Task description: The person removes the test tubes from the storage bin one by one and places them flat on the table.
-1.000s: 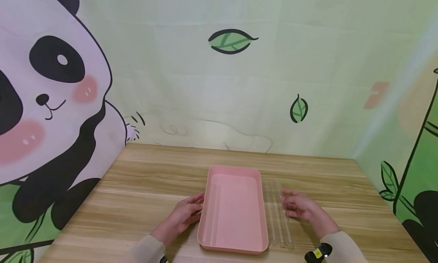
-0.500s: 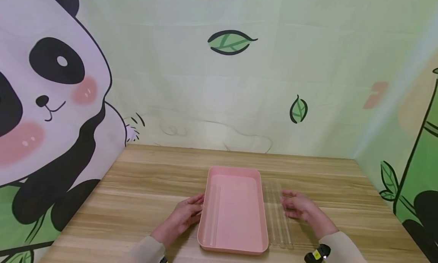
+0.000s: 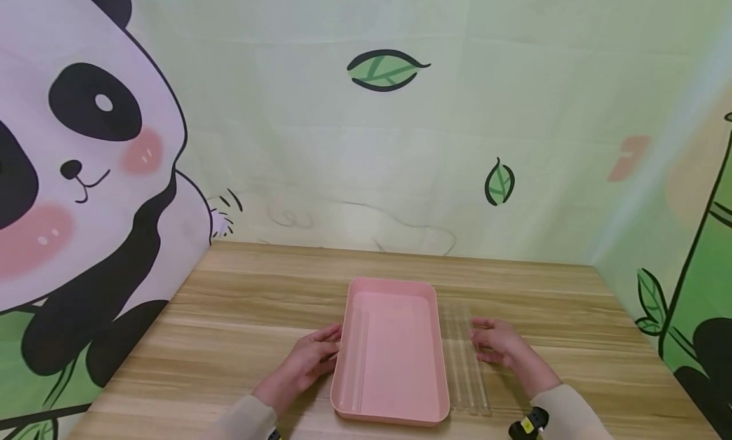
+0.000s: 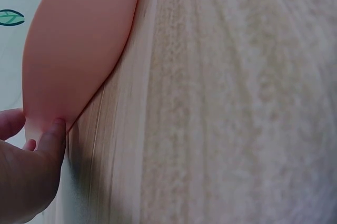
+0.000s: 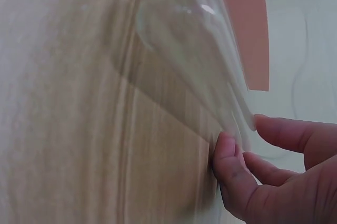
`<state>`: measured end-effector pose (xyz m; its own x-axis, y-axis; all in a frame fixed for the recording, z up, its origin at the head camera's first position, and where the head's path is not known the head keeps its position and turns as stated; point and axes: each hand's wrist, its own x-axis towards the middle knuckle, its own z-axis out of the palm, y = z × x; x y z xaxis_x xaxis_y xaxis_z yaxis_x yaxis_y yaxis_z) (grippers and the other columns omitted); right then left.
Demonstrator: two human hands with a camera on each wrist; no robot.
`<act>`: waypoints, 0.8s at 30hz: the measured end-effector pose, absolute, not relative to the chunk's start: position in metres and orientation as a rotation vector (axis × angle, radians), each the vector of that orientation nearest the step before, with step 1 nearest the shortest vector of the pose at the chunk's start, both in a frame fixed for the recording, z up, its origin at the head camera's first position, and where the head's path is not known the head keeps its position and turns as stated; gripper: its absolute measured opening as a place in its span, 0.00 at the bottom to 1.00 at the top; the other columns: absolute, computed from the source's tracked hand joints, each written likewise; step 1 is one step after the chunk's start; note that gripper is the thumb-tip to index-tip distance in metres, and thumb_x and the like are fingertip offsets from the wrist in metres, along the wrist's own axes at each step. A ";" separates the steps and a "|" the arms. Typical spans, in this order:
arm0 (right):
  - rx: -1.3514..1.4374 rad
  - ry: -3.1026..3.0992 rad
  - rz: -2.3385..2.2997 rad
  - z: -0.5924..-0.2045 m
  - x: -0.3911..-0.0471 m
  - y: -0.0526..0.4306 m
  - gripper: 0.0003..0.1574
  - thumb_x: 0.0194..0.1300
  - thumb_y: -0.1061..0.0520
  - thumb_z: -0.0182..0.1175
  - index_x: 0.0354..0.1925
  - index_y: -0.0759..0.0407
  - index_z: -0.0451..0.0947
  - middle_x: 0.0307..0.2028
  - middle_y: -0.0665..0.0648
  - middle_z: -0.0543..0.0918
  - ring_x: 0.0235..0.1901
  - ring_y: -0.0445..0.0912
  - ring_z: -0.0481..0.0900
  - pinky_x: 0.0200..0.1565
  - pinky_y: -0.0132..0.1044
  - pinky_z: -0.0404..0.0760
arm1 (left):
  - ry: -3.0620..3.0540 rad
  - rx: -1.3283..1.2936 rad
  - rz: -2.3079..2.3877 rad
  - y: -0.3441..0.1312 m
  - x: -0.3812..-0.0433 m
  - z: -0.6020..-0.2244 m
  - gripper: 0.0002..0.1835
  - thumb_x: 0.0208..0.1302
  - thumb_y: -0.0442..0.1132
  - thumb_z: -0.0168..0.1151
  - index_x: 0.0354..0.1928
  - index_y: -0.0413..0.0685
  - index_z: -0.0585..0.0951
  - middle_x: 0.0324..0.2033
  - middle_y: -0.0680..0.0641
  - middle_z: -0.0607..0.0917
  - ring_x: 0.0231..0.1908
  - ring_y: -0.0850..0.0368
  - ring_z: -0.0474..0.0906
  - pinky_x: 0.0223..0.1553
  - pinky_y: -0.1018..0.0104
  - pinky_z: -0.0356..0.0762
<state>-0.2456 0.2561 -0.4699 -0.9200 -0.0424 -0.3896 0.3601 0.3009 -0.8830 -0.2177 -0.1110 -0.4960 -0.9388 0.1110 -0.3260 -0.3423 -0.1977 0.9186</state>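
Observation:
A pink rectangular tray (image 3: 400, 351) lies lengthwise on the wooden table. Against its left outer wall rests my left hand (image 3: 305, 362); in the left wrist view the thumb (image 4: 54, 134) touches the pink side. Clear test tubes (image 3: 357, 364) lie along the tray's inner left side. Several more clear tubes (image 3: 470, 370) with rounded ends lie side by side just right of the tray. My right hand (image 3: 500, 348) touches the outermost one with relaxed, spread fingers. In the right wrist view, the fingertips (image 5: 227, 142) meet the far part of the clear tube (image 5: 181, 50).
The wooden table (image 3: 274, 287) meets a pale green backdrop (image 3: 297, 141) printed with a panda and leaves. A black device with a yellow mark (image 3: 528, 422) is strapped at the right wrist, by a light sleeve (image 3: 572, 414).
The tubes right of the tray lie slightly closer together than a second ago, and my right wrist has shifted slightly left. My left hand and the tray stay in place.

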 end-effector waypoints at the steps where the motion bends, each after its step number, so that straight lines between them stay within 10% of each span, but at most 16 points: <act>1: 0.283 2.244 -1.646 -0.470 -0.246 0.256 0.38 0.71 0.65 0.55 0.74 0.76 0.56 0.57 0.71 0.79 0.45 0.44 0.77 0.39 0.33 0.85 | 1.773 -0.271 2.209 -0.111 -0.217 -0.496 0.30 0.70 0.24 0.55 0.73 0.30 0.65 0.73 0.28 0.66 0.50 0.61 0.81 0.52 0.65 0.85; 24: 0.299 2.252 -1.652 -0.469 -0.248 0.257 0.34 0.74 0.62 0.51 0.71 0.79 0.59 0.49 0.65 0.82 0.41 0.42 0.77 0.36 0.32 0.86 | 1.785 -0.310 2.208 -0.110 -0.218 -0.496 0.29 0.70 0.25 0.57 0.72 0.31 0.68 0.72 0.30 0.68 0.50 0.59 0.82 0.55 0.60 0.86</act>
